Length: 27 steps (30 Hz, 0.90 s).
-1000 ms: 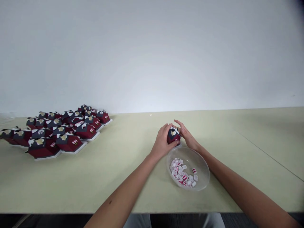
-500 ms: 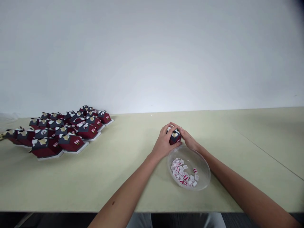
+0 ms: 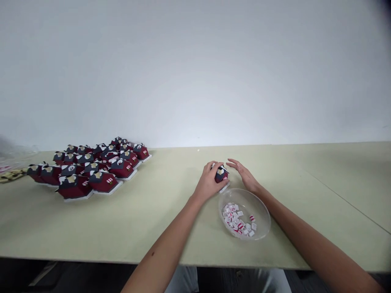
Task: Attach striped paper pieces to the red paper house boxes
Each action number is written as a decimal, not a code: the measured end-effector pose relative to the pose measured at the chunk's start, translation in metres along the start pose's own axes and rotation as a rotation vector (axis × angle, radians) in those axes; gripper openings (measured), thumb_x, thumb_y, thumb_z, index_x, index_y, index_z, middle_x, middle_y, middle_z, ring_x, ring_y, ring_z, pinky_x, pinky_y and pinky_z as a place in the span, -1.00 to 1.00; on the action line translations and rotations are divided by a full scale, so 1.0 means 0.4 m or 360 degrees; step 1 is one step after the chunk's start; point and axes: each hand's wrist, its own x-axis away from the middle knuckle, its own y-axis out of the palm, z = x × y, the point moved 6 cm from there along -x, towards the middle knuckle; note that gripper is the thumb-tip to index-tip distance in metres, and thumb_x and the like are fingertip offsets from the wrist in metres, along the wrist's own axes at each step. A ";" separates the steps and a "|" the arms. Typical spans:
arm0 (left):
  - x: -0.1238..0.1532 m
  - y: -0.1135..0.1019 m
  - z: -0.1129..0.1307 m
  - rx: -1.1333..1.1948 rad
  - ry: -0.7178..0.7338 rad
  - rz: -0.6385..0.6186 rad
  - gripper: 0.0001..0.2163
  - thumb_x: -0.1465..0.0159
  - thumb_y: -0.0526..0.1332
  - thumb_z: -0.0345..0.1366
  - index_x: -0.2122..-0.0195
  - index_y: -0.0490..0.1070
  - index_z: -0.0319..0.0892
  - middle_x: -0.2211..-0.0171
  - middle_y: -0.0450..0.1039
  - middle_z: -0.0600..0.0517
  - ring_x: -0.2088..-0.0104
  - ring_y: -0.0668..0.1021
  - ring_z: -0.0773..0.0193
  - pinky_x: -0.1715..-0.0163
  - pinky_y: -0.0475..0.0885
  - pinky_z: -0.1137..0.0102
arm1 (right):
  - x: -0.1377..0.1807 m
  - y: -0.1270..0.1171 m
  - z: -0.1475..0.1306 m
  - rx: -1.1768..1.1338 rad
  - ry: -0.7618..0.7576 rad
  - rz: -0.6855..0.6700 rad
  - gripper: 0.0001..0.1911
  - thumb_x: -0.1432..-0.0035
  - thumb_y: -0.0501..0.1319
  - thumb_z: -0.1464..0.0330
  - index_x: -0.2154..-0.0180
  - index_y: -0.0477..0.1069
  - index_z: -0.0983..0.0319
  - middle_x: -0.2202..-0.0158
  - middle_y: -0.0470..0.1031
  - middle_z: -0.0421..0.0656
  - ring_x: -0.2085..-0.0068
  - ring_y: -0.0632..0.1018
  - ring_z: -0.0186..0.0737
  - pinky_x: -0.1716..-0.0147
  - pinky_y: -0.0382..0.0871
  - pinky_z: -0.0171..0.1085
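Observation:
My left hand (image 3: 208,181) is wrapped round a small dark-red paper house (image 3: 221,174) with a dark roof, held just above the table beyond a clear plastic bowl (image 3: 259,207). My right hand (image 3: 245,175) hovers just right of the house, fingers stretched out and apart, not touching it. The bowl holds several small white and red-striped paper pieces (image 3: 237,221).
Several finished red paper houses (image 3: 91,167) stand in a cluster at the far left of the pale green table (image 3: 152,211). A clear bag and some tan bits (image 3: 10,175) lie at the left edge. A white wall rises behind. A table seam runs diagonally at the right.
My right hand has let go of the house and opened beside it. My left hand keeps hold of it. The view has shifted slightly left.

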 end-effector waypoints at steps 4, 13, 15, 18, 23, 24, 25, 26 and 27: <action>0.005 -0.039 -0.011 -0.0007 -0.0017 0.0061 -0.46 -0.18 0.36 -0.20 -0.19 0.29 0.01 -0.20 0.21 -0.07 -0.25 0.31 0.09 -0.30 0.23 0.18 | 0.000 -0.030 0.021 0.0128 0.0016 0.0088 -0.31 -0.35 -0.21 -0.13 -0.28 0.23 0.09 -0.24 0.40 -0.04 -0.32 0.31 -0.02 -0.37 -0.04 0.06; 0.137 -0.271 -0.022 -0.0247 -0.0096 0.0247 -0.50 -0.21 0.33 -0.17 -0.15 0.27 -0.05 -0.20 0.23 -0.10 -0.27 0.31 0.08 -0.31 0.21 0.14 | 0.009 -0.049 0.023 0.0230 0.0158 0.0140 -0.29 -0.35 -0.22 -0.14 -0.32 0.09 0.09 -0.24 0.39 -0.01 -0.31 0.32 -0.04 -0.34 0.01 0.07; 0.189 -0.342 -0.033 -0.0380 -0.0121 0.0232 -0.52 -0.23 0.31 -0.12 -0.14 0.27 -0.06 -0.21 0.23 -0.11 -0.26 0.32 0.05 -0.30 0.22 0.10 | 0.009 -0.046 0.020 0.0300 0.0174 0.0146 -0.30 -0.35 -0.23 -0.13 -0.33 0.07 0.08 -0.24 0.39 -0.01 -0.32 0.31 -0.03 -0.36 -0.10 0.12; 0.269 -0.460 -0.064 -0.0611 -0.0189 0.0214 -0.51 -0.23 0.29 -0.05 -0.13 0.28 -0.07 -0.21 0.24 -0.11 -0.26 0.33 0.01 -0.29 0.23 0.06 | 0.005 -0.047 0.027 0.0482 0.0214 0.0208 -0.31 -0.36 -0.19 -0.11 -0.33 0.06 0.10 -0.22 0.41 0.01 -0.28 0.36 0.04 -0.35 -0.32 0.26; 0.387 -0.672 -0.127 -0.0920 -0.0270 0.0336 -0.50 -0.23 0.26 0.03 -0.12 0.24 -0.03 -0.14 0.29 -0.03 -0.20 0.37 0.07 -0.26 0.28 0.07 | -0.008 -0.053 0.036 0.0705 0.0203 0.0318 -0.45 -0.33 0.00 0.00 -0.20 0.26 0.16 -0.07 0.54 -0.01 -0.01 0.56 0.02 -0.30 -0.13 0.27; 0.410 -0.710 -0.141 -0.0975 -0.0303 0.0354 -0.50 -0.23 0.25 0.05 -0.12 0.23 -0.01 -0.14 0.30 -0.01 -0.20 0.38 0.08 -0.25 0.28 0.07 | -0.010 -0.053 0.036 0.0734 0.0191 0.0329 -0.49 -0.31 0.02 0.03 -0.15 0.31 0.17 -0.05 0.55 -0.02 0.01 0.57 0.02 -0.29 -0.06 0.24; 0.433 -0.746 -0.156 -0.1037 -0.0352 0.0370 -0.50 -0.23 0.24 0.08 -0.12 0.23 0.01 -0.13 0.29 0.01 -0.19 0.38 0.09 -0.25 0.29 0.06 | -0.012 -0.052 0.034 0.0759 0.0179 0.0333 -0.53 -0.31 0.04 0.06 -0.10 0.36 0.18 -0.03 0.56 -0.02 0.00 0.56 0.02 -0.28 -0.01 0.21; 0.456 -0.779 -0.171 -0.1095 -0.0407 0.0382 -0.50 -0.22 0.22 0.11 -0.11 0.23 0.03 -0.14 0.29 0.03 -0.19 0.38 0.09 -0.24 0.29 0.06 | -0.013 -0.051 0.032 0.0777 0.0166 0.0330 -0.55 -0.30 0.04 0.08 -0.06 0.39 0.18 -0.03 0.56 -0.02 -0.02 0.55 0.03 -0.28 0.01 0.19; 0.479 -0.811 -0.186 -0.1148 -0.0465 0.0388 -0.49 -0.22 0.20 0.15 -0.11 0.22 0.05 -0.14 0.29 0.05 -0.20 0.37 0.10 -0.24 0.29 0.06 | -0.013 -0.048 0.030 0.0788 0.0154 0.0319 -0.57 -0.30 0.04 0.09 -0.03 0.41 0.19 -0.03 0.56 -0.03 -0.05 0.54 0.03 -0.28 0.02 0.17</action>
